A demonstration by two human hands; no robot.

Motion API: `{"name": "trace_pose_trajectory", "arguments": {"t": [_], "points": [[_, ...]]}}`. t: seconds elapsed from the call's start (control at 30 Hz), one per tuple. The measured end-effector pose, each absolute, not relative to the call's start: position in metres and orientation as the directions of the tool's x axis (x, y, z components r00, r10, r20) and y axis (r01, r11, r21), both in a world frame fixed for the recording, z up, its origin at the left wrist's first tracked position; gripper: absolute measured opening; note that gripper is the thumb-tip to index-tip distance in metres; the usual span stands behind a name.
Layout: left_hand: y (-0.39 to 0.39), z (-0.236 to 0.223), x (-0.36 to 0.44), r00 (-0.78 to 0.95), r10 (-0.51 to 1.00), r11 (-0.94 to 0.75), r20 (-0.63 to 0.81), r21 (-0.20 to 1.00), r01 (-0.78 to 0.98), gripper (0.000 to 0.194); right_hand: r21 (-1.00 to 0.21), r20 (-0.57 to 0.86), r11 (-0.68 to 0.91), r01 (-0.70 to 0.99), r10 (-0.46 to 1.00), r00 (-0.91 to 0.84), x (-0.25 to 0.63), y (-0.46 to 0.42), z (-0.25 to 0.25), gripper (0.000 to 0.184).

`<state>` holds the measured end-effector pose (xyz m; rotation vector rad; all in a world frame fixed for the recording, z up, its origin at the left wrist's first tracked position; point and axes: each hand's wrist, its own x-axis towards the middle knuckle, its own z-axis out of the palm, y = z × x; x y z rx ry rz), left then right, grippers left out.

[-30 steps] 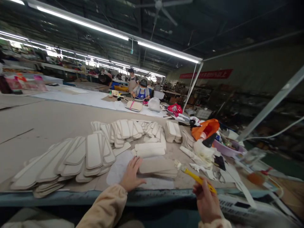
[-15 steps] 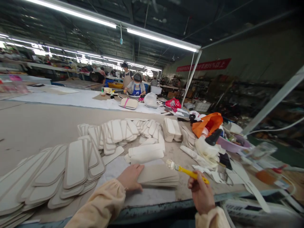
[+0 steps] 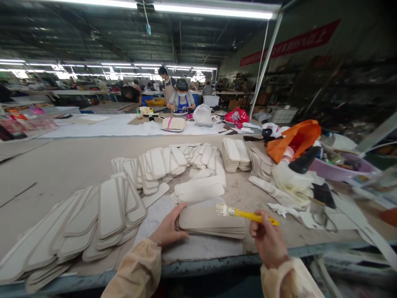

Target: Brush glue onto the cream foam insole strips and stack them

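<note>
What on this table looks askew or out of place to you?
At front left, the lowest pieces of the fanned pile poke over the table edge, which looks precarious. Behind them, a dark line crosses the tabletop, perhaps a cut or mark.

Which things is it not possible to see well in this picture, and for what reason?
All in the head view:
Banner: wording too blurred to read fully.
Purple basin: its bottom is hidden by its contents.
Orange object: cut off by the right edge.
Stack of pieces: brush bristles cover any contact spot.
</note>
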<state>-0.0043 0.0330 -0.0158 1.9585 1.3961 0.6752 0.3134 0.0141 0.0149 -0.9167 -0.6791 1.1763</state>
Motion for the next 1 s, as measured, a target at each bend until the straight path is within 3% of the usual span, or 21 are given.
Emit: {"name": "trace_pose_trajectory", "arguments": {"t": [0.2,0.37,0.63,0.8,1.0], "points": [[0.032,-0.028,-0.005,0.265,0.962,-0.207,0.071,0.821,0.532,0.098,-0.938,-0.011,0.047,-0.343,0.986,0.164,0.271,0.012,0.011,0.033],[0.035,-0.028,-0.007,0.278,0.958,-0.208,0.067,0.829,0.519,0.095,-0.983,0.003,0.011,-0.183,0.999,0.043,0.240,0.012,0.007,0.036],[0.035,-0.030,-0.007,0.278,0.957,-0.222,0.085,0.831,0.510,0.094,-0.996,-0.050,-0.052,-0.069,0.998,-0.031,0.212,0.025,0.001,0.034],[0.034,-0.025,-0.006,0.292,0.954,-0.236,0.075,0.789,0.567,0.089,-0.988,-0.039,-0.044,0.149,0.999,0.038,0.223,0.028,0.007,0.035],[0.034,-0.027,-0.006,0.307,0.945,-0.287,0.116,0.745,0.602,0.084,-0.896,0.033,-0.054,0.440,0.982,0.187,0.269,0.031,0.017,0.040]]}}
